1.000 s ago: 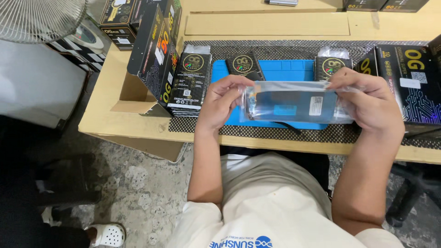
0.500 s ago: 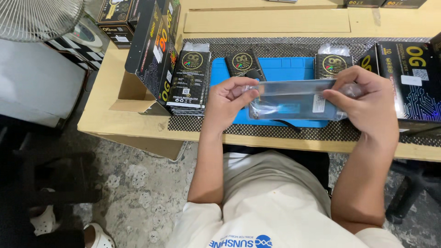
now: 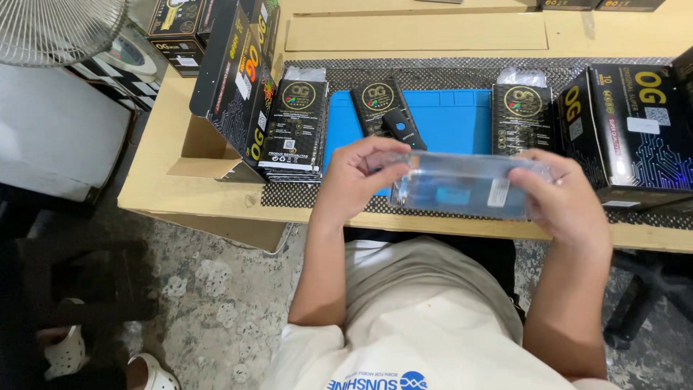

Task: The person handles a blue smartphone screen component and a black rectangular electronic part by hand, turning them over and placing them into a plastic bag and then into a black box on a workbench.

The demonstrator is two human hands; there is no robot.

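A clear plastic sleeve is gripped at both ends by the left hand and right hand above the blue mat, flanked by black packets and a black box.

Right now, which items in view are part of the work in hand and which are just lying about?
In hand:
- clear plastic sleeve, held at both ends
- left hand
- right hand
- blue mat beneath it

Lying about:
- stack of black flat packets
- small black scanner
- large black carton
- fan
- open cardboard box
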